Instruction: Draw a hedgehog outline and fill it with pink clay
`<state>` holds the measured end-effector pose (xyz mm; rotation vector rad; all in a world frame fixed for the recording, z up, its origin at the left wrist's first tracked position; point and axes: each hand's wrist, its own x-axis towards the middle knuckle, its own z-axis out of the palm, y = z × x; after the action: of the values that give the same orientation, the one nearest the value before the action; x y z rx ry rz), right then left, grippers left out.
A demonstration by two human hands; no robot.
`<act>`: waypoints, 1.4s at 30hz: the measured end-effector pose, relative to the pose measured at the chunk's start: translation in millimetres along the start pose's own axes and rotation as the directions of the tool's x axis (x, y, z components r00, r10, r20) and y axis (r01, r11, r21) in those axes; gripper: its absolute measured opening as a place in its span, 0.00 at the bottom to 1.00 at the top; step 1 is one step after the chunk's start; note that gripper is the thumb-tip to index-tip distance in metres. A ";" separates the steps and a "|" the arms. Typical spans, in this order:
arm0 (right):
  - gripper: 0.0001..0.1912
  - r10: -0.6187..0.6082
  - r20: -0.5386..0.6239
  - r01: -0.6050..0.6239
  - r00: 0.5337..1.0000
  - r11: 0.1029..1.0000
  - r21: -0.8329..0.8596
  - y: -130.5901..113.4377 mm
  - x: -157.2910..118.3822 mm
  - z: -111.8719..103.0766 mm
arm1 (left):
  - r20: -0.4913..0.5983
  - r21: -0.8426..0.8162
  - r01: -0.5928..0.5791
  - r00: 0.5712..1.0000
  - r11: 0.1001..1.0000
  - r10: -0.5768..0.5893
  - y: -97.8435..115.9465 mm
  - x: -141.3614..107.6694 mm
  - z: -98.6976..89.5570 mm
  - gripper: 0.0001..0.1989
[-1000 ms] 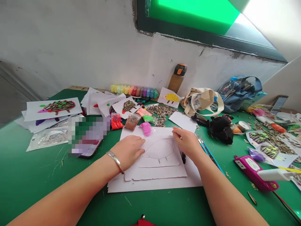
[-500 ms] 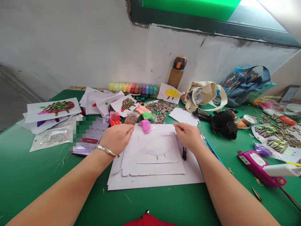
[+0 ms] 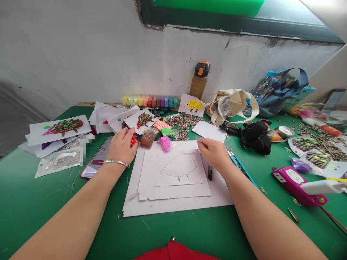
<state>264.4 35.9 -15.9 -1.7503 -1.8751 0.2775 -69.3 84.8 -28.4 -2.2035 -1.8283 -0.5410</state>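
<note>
My left hand (image 3: 122, 147), with a silver bangle at the wrist, reaches over a red packet of modelling clay (image 3: 133, 140). Its fingers are spread and touch the packet, which they partly cover. My right hand (image 3: 213, 150) is closed in a pinch above the right edge of the paper; whatever its fingertips hold, if anything, is hidden. Between the hands lies a small sheet with a pencil outline of a hedgehog (image 3: 179, 170), on top of larger white sheets (image 3: 135, 207). Brown clay (image 3: 148, 137), pink clay (image 3: 165, 143) and green clay (image 3: 168, 132) packets sit just beyond.
Sunflower seeds (image 3: 184, 122) are heaped behind the packets. Finished hedgehog pictures (image 3: 65, 126) and a phone (image 3: 99, 159) lie left. A black pen (image 3: 210, 173), blue brushes (image 3: 242, 168), a black pouch (image 3: 256, 139) and a magenta device (image 3: 298, 186) lie right. A bottle (image 3: 199, 81) stands at the wall.
My left hand has moved left from the paper's top edge onto the red packet, its fingers opening out. My right hand stays pinched in about the same place. The view has shifted slightly.
</note>
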 end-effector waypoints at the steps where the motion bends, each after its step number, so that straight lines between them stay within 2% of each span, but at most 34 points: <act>1: 0.13 -0.002 0.000 0.002 1.000 1.000 0.001 -0.1 -0.2 -0.2 | 0.008 -0.002 -0.005 1.000 1.000 0.005 1.3 -0.5 0.3 0.28; 13: 0.13 -0.022 0.017 0.022 1.000 1.000 -0.005 -1.5 -2.6 -0.2 | -0.076 -0.188 -0.215 0.976 0.958 0.204 28.1 -1.4 4.8 0.26; 23: 0.12 -0.049 0.028 0.050 0.998 0.999 -0.015 -3.2 -3.4 -0.9 | -0.155 -0.206 -0.261 0.960 0.943 0.232 34.9 -2.5 0.4 0.26; 27: 0.12 -0.068 0.028 0.069 0.997 0.997 -0.021 -8.4 -5.5 -2.6 | -0.170 -0.270 -0.212 0.971 0.939 0.170 39.6 -2.2 -8.2 0.28; 31: 0.13 -0.088 0.021 0.089 0.996 0.996 -0.024 -10.1 -7.7 -3.4 | -0.131 -0.379 -0.086 0.991 0.921 0.038 37.2 4.2 -24.3 0.29; 33: 0.13 -0.093 0.018 0.093 0.996 0.995 -0.021 -9.7 -8.1 -3.5 | -0.086 -0.503 0.020 0.994 0.864 -0.073 36.3 8.8 -32.6 0.31; 34: 0.13 -0.094 0.016 0.094 0.995 0.995 -0.019 -9.8 -8.3 -3.6 | -0.047 -0.587 0.084 0.989 0.805 -0.138 37.4 10.5 -36.4 0.32; 36: 0.13 -0.097 0.015 0.098 0.995 0.995 -0.011 -11.7 -8.8 -3.9 | 0.076 -0.754 0.216 0.967 0.620 -0.244 44.1 11.3 -42.9 0.35; 37: 0.13 -0.102 0.017 0.102 0.995 0.995 -0.006 -13.6 -9.4 -4.0 | 0.142 -0.821 0.260 0.955 0.509 -0.259 49.4 10.1 -45.5 0.37; 39: 0.13 -0.119 0.028 0.119 0.992 0.993 0.007 -19.1 -11.0 -4.2 | 0.230 -0.881 0.302 0.946 0.365 -0.229 61.3 4.8 -48.7 0.41; 41: 0.13 -0.147 0.050 0.146 0.988 0.989 0.020 -25.1 -13.1 -4.3 | 0.272 -0.891 0.315 0.947 0.327 -0.171 69.8 -1.9 -48.9 0.41; 42: 0.13 -0.158 0.063 0.156 0.986 0.987 0.026 -27.4 -14.0 -4.3 | 0.276 -0.882 0.318 0.947 0.347 -0.165 71.2 -4.8 -48.0 0.40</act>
<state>243.2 17.9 -2.0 -1.5861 -2.0358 0.2954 -6.9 47.3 17.2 -2.5650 -2.2599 -1.9731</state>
